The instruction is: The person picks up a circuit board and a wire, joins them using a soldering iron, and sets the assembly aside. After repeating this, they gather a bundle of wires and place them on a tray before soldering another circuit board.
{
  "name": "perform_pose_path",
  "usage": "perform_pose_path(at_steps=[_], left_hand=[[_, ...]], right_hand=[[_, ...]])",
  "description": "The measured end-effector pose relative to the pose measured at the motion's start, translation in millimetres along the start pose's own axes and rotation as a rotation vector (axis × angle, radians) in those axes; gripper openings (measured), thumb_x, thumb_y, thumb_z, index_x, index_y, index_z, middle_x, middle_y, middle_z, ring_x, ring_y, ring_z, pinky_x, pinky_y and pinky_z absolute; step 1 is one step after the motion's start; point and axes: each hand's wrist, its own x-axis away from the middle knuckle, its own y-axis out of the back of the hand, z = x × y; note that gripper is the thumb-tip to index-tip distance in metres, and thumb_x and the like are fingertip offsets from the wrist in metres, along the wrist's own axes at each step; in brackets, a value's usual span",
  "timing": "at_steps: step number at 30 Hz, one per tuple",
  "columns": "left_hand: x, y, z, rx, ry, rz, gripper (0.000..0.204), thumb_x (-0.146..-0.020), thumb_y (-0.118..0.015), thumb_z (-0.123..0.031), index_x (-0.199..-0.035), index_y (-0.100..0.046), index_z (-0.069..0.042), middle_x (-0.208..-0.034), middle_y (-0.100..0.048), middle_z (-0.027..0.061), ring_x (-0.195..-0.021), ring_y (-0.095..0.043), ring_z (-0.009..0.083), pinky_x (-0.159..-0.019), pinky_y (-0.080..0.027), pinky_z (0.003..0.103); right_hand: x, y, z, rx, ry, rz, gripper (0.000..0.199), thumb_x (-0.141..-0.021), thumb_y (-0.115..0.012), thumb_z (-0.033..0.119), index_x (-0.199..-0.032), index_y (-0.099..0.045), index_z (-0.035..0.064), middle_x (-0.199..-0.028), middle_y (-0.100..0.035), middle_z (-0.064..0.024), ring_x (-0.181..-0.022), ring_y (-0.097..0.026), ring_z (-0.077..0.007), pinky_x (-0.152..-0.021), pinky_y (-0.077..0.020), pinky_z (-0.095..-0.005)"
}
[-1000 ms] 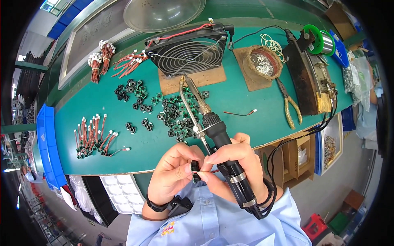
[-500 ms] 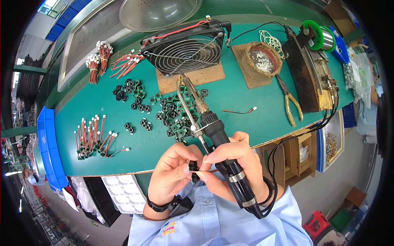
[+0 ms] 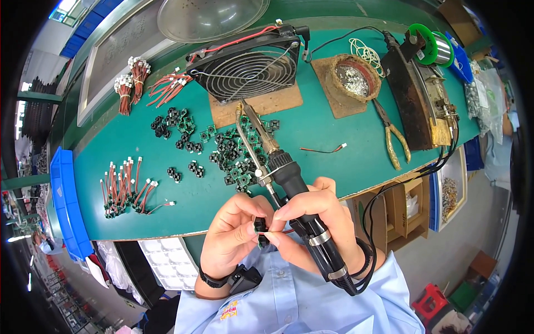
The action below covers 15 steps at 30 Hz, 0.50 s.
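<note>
My left hand (image 3: 233, 228) pinches a small black and green circuit board (image 3: 260, 225) between thumb and fingertips, close to my chest. Against that board, the thumb and a finger of my right hand (image 3: 317, 222) pinch a thin red and black wire. The same right hand also grips a black soldering iron (image 3: 292, 173), its metal tip pointing away from me over the bench. A thin metal tube is clamped along the iron's side. Beneath the iron's tip, several loose circuit boards (image 3: 236, 153) lie in a pile. The exact joint of wire and board is partly hidden by my fingers.
A fan with a wire guard (image 3: 250, 75) stands at the back. Further right are a solder-scrap pot (image 3: 356, 78), pliers (image 3: 394, 133), a solder spool (image 3: 439, 50) and one loose wire (image 3: 322, 149). Wired boards (image 3: 119, 189), wire bundles (image 3: 125, 92) and a blue bin (image 3: 69, 203) sit leftward.
Both hands keep their hold on the board, wire and iron. The iron and right hand have shifted very slightly left; the whole view has moved a little.
</note>
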Motion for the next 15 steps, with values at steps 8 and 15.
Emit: perform_pose_path(at_steps=[8,15], left_hand=[[0.6,-1.0,0.4,-0.003,-0.004,-0.016,0.017,-0.088,-0.058,-0.014,-0.099,-0.052,-0.002,-0.087,-0.051,0.0058,-0.069,-0.045,0.0096,-0.058,-0.035,0.020],[0.7,-0.4,0.4,-0.011,-0.007,-0.019,0.017,-0.088,-0.058,-0.013,-0.099,-0.052,-0.002,-0.087,-0.051,0.0061,-0.070,-0.046,0.0098,-0.059,-0.035,0.020]], right_hand=[[0.2,-2.4,-0.2,-0.049,-0.037,-0.077,0.037,-0.065,-0.069,-0.001,-0.097,-0.057,0.0123,-0.081,-0.062,0.0056,-0.066,-0.055,-0.0103,-0.069,-0.0279,-0.0279],[0.5,-1.4,-0.3,-0.055,-0.045,-0.056,0.038,-0.065,-0.070,-0.001,-0.098,-0.057,0.0121,-0.084,-0.063,0.0050,-0.069,-0.057,-0.0100,-0.070,-0.0283,-0.0283]])
